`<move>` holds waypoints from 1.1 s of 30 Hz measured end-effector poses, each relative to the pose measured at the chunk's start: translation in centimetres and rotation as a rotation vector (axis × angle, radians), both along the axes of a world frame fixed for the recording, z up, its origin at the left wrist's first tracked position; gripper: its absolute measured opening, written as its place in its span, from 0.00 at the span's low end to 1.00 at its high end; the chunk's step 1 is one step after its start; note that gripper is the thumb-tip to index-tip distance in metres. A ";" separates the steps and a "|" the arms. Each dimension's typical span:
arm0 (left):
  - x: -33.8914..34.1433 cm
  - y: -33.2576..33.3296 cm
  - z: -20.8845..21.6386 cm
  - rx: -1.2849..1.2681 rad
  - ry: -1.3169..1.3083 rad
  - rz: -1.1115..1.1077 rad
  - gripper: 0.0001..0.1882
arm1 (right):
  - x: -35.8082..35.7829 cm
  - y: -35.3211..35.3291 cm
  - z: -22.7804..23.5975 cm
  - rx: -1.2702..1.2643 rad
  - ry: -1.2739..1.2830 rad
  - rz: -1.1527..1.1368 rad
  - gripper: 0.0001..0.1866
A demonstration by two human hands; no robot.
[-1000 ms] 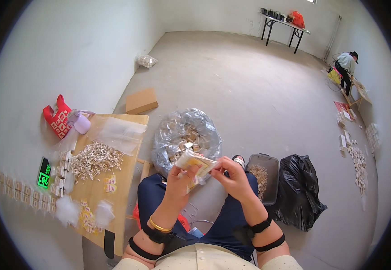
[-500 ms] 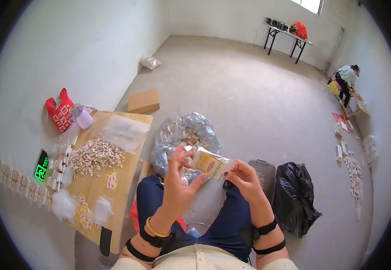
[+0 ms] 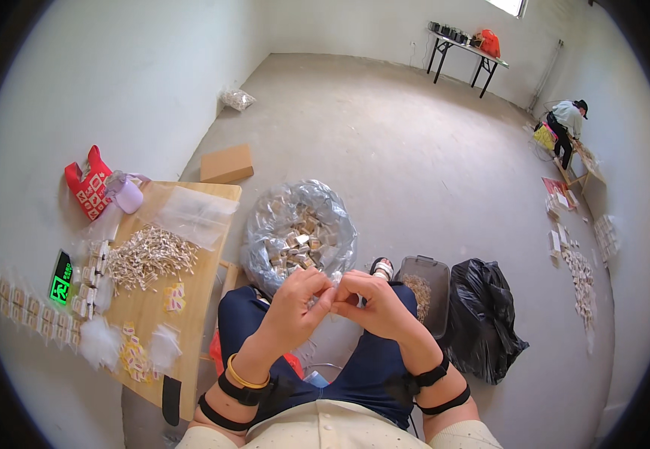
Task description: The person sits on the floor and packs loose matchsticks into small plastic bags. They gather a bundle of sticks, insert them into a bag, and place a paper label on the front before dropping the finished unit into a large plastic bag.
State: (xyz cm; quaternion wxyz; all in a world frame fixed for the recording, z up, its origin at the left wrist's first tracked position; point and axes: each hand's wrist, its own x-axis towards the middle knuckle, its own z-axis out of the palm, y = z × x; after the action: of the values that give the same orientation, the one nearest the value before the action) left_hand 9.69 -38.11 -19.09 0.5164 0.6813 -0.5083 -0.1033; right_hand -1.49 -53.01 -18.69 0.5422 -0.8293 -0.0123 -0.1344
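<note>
My left hand (image 3: 293, 305) and my right hand (image 3: 373, 304) meet above my lap, fingertips pinched close together. Between them they grip a small clear bag of cotton swabs (image 3: 335, 278); only a scrap of plastic shows, the rest being hidden by the fingers. Just beyond my hands, a large clear plastic sack (image 3: 260, 228) on the floor holds many small filled packets (image 3: 304, 243). To my left, a wooden table (image 3: 209, 280) carries a heap of loose cotton swabs (image 3: 153, 257), yellow-and-white cards (image 3: 136, 355) and clear empty bags (image 3: 197, 217).
A grey bin (image 3: 433, 318) and a black plastic bag (image 3: 486, 322) stand right of my legs. Filled packets (image 3: 22, 303) line the left wall. A cardboard box (image 3: 226, 163) lies beyond the table. At the far right a person (image 3: 566, 123) bends over a wooden table.
My hands have drawn together and turned inward, so the bag of swabs, plainly visible before, is now mostly covered. The view has shifted slightly, showing more of the packets in the sack.
</note>
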 end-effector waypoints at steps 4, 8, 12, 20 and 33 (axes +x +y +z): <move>0.0 0.7 -0.5 -0.003 0.281 -0.040 0.07 | -0.2 -0.6 -1.1 0.234 -0.041 0.076 0.08; 0.8 0.9 -1.4 -0.103 0.233 0.024 0.10 | -0.3 -1.2 -1.4 0.557 -0.019 0.117 0.07; 1.2 0.2 -3.5 -0.232 0.492 0.150 0.20 | -0.2 -0.6 -0.6 0.718 -0.019 0.111 0.08; 1.4 0.2 -4.4 -0.285 0.842 0.098 0.17 | 1.1 -1.2 -3.9 0.580 -0.047 -0.116 0.11; 1.5 -1.0 -3.3 -0.213 0.374 0.257 0.11 | 2.9 0.4 -1.4 0.437 -0.025 -0.321 0.15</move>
State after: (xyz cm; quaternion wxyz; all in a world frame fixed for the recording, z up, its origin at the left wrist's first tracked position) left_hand 11.22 -39.12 -22.36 0.6793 0.6511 -0.3212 -0.1071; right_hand 1.37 -52.60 -20.07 0.6800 -0.6821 0.1419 -0.2284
